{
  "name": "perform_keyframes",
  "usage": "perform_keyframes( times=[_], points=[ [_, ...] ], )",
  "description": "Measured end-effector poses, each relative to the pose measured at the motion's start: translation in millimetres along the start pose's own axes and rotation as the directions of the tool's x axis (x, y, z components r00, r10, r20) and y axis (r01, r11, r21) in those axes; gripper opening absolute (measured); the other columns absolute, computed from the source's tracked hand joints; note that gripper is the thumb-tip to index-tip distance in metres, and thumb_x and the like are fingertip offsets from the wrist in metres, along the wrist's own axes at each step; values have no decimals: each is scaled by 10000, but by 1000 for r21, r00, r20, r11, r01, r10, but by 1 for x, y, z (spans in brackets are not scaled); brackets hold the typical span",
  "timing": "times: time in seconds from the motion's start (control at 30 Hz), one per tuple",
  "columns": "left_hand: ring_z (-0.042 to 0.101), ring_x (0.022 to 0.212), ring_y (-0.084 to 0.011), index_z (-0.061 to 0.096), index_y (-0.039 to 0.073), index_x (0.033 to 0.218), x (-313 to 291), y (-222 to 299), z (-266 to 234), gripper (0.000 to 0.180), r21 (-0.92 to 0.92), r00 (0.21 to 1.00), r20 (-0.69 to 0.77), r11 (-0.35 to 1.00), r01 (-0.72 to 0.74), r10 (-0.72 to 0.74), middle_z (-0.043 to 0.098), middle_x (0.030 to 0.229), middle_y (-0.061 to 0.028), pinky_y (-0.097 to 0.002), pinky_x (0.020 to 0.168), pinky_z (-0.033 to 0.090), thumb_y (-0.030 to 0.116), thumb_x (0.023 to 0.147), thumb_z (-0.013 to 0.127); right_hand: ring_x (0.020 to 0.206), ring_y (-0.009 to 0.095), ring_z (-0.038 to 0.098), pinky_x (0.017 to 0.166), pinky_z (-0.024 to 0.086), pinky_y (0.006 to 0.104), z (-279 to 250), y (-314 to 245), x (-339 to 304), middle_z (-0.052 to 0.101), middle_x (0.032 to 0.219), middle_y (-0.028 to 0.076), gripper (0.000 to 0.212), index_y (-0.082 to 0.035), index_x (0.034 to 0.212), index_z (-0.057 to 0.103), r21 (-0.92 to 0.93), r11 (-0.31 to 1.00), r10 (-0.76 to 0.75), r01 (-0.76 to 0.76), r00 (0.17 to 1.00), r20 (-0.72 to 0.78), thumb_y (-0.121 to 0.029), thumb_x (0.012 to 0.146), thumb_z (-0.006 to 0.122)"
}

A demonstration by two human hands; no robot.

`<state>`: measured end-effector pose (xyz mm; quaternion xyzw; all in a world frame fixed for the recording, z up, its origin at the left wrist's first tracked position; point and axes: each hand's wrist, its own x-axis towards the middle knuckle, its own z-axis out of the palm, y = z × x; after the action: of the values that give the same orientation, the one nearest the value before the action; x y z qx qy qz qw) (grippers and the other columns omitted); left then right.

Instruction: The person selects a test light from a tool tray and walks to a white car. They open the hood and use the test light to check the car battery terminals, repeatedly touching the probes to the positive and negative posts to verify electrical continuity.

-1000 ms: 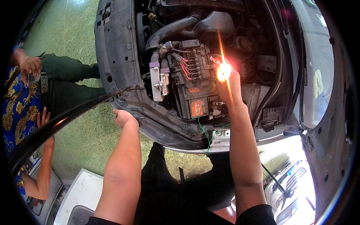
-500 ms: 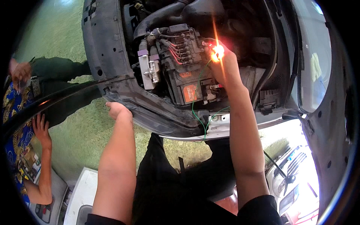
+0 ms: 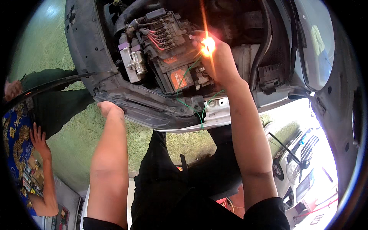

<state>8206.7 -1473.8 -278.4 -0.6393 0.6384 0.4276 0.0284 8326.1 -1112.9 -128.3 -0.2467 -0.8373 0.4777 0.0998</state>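
Note:
A small lit bulb point(image 3: 208, 45) glares orange-white in my right hand point(image 3: 221, 61), whose fingers are closed round it over the engine bay. Its glare hides the exact grip. A thin green wire point(image 3: 186, 73) hangs from that hand, loops over the battery and runs down past the car's front edge. The dark car battery point(image 3: 178, 78) with an orange label lies just left of this hand, with a fuse box point(image 3: 165, 30) and red wires on top. My left hand point(image 3: 111, 109) rests against the car's front edge point(image 3: 134, 115); its fingers are mostly hidden.
A black hood prop rod point(image 3: 57, 81) crosses at left. Beyond it stands another person in a blue patterned shirt point(image 3: 17, 132), one hand point(image 3: 37, 135) spread. A grey metal module point(image 3: 133, 63) sits beside the battery. A fan point(image 3: 299, 168) and a white vehicle point(image 3: 283, 186) are at lower right.
The view has shifted, so the engine bay sits further up and left. My right hand still holds the glowing bulb, and my left hand stays at the car's front edge.

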Motion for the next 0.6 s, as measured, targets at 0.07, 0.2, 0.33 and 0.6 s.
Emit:
perform_keyframes(
  times=[0.07, 0.2, 0.33, 0.6],
  points=[
    [561, 1398, -400, 564, -137, 1428, 4, -1, 2, 853, 13, 1000, -14, 1000, -6, 6, 556, 1549, -229, -437, 1210, 398, 609, 1046, 407, 911, 319, 747, 798, 564, 363, -10, -17, -2, 764, 1018, 200, 326, -66, 1272, 710, -105, 994, -49, 43, 997, -54, -278, 1024, 701],
    [523, 1439, -395, 564, -120, 1444, -8, -2, 2, 858, 70, 996, -85, 998, 7, -1, 520, 1586, -225, -435, 1243, 346, 617, 1032, 409, 770, 276, 700, 748, 546, 365, -45, -38, -19, 751, 875, 176, 295, -43, 1181, 746, -102, 986, 135, -135, 991, -6, -279, 1007, 717],
    [513, 1450, -386, 569, -103, 1452, 13, -5, 6, 845, 12, 999, -38, 1000, 4, -4, 514, 1593, -221, -440, 1252, 332, 613, 1030, 414, 682, 179, 621, 678, 517, 347, -71, -29, -45, 712, 790, 148, 282, -44, 1203, 744, -141, 988, 86, -64, 984, 157, -239, 1001, 712],
    [512, 1454, -364, 587, -76, 1451, 26, -9, 15, 843, 126, 983, -182, 992, -14, 37, 528, 1587, -204, -441, 1251, 332, 636, 1022, 445, 602, 193, 536, 610, 467, 365, -78, -1, -83, 632, 708, 148, 323, -43, 1270, 715, -195, 957, 261, -217, 935, 242, -214, 996, 722]
  ],
)
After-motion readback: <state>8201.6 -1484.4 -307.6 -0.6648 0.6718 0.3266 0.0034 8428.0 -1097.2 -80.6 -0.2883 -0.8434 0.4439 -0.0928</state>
